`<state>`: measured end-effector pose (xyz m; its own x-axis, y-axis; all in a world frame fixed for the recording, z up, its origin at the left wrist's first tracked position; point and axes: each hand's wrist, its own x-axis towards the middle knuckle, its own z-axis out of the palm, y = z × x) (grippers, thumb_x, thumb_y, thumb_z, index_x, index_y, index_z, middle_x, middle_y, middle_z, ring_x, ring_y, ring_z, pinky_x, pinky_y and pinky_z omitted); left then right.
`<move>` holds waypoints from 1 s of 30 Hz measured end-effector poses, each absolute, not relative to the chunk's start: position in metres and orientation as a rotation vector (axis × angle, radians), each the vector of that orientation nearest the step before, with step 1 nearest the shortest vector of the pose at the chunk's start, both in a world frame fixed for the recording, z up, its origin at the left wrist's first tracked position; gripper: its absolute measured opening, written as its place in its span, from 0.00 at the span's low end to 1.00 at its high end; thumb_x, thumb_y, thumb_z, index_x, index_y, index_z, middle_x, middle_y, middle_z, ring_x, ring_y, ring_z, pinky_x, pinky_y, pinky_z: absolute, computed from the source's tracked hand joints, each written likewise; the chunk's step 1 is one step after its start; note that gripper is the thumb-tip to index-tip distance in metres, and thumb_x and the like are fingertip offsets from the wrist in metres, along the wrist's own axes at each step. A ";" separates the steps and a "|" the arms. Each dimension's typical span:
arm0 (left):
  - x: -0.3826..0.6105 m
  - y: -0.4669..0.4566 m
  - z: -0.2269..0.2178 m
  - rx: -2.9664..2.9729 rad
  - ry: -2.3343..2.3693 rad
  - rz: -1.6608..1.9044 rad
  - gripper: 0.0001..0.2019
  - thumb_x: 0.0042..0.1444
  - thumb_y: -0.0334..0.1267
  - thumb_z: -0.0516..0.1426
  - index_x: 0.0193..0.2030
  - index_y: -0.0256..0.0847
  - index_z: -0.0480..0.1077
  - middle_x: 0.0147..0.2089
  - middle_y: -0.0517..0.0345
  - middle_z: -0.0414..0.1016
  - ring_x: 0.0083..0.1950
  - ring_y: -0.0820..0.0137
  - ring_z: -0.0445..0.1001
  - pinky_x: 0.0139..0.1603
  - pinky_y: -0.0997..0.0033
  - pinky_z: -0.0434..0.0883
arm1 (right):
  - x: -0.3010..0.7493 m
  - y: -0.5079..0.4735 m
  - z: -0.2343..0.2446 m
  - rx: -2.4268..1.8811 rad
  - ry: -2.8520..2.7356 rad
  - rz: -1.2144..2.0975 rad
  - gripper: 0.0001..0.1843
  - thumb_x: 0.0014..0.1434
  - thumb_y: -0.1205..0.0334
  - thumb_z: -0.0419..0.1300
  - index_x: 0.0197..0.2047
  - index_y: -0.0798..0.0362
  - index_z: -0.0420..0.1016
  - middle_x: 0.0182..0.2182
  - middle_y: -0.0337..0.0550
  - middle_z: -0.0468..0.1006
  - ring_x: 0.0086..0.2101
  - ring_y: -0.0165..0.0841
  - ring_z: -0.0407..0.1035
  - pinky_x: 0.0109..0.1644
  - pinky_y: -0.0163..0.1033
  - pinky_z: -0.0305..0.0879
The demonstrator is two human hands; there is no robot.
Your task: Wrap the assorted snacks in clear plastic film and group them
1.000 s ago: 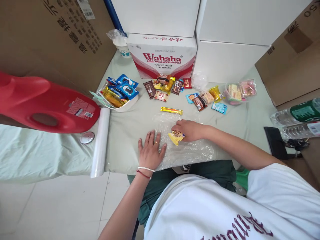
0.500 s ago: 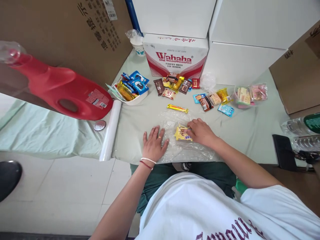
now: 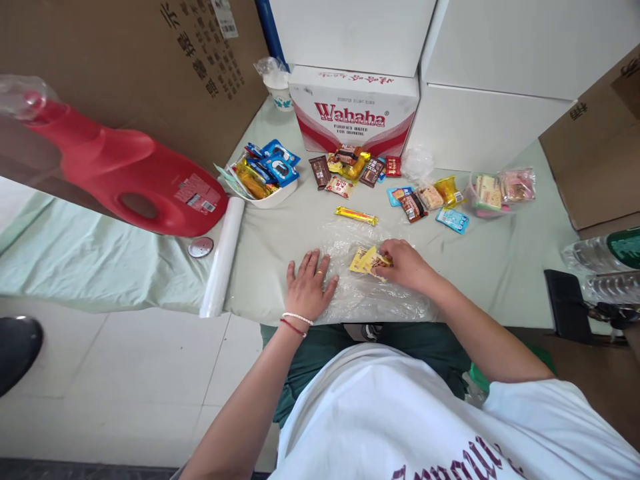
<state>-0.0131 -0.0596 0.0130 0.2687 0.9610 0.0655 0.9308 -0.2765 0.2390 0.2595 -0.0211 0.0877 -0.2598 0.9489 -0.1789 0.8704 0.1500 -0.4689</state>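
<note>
My right hand [image 3: 404, 264] pinches a yellow snack packet [image 3: 373, 259] by its right end, over a clear plastic sheet [image 3: 357, 303]. A second yellow snack packet [image 3: 357, 258] shows just left of and partly under the held one. My left hand [image 3: 309, 285] lies flat with fingers spread at the left edge of the plastic, holding nothing. Beyond both hands, a slim yellow stick packet [image 3: 356, 215] rests on the green cloth [image 3: 280, 233].
Small snacks lie before a Wahaha box [image 3: 353, 113]. A white bowl of snacks [image 3: 273, 199] stands left, a clear tub [image 3: 493, 208] right. A plastic film roll [image 3: 223, 260] and a red jug [image 3: 135, 173] are at far left; a black phone [image 3: 569, 307] is at right.
My right hand has turned and lifted the yellow packet slightly, so it now tilts over the other one. My left hand has stayed in place.
</note>
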 end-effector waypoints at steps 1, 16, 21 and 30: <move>-0.013 -0.060 0.013 2.375 1.787 0.294 0.30 0.72 0.52 0.48 0.75 0.44 0.62 0.80 0.44 0.57 0.81 0.52 0.55 0.79 0.35 0.46 | 0.262 -0.019 0.087 -1.812 -2.169 0.758 0.14 0.59 0.56 0.71 0.42 0.52 0.73 0.39 0.43 0.76 0.38 0.38 0.67 0.40 0.40 0.59; -0.013 -0.061 0.015 2.366 1.789 0.317 0.29 0.72 0.51 0.48 0.75 0.44 0.63 0.79 0.44 0.59 0.80 0.52 0.57 0.79 0.36 0.48 | 0.231 -0.033 0.080 -1.813 -2.481 0.354 0.30 0.64 0.48 0.69 0.63 0.54 0.70 0.61 0.56 0.72 0.56 0.50 0.62 0.53 0.50 0.58; -0.013 -0.060 0.015 2.363 1.797 0.296 0.31 0.72 0.52 0.48 0.76 0.41 0.62 0.79 0.43 0.58 0.80 0.52 0.56 0.79 0.34 0.48 | 0.229 -0.029 0.081 -1.797 -2.614 0.380 0.28 0.64 0.56 0.67 0.64 0.53 0.69 0.53 0.55 0.78 0.54 0.50 0.62 0.52 0.49 0.56; -0.014 -0.060 0.017 2.254 1.798 0.395 0.29 0.73 0.48 0.43 0.75 0.42 0.63 0.78 0.42 0.61 0.79 0.51 0.58 0.78 0.33 0.47 | 0.245 -0.031 0.072 -1.657 -2.649 0.427 0.33 0.64 0.53 0.68 0.68 0.52 0.68 0.56 0.56 0.76 0.54 0.51 0.63 0.55 0.52 0.60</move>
<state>-0.0142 -0.0602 0.0173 0.2108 0.9753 0.0659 0.9131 -0.2205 0.3429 0.2447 -0.0311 0.0715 -0.4480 0.8810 -0.1524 0.8842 0.4113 -0.2213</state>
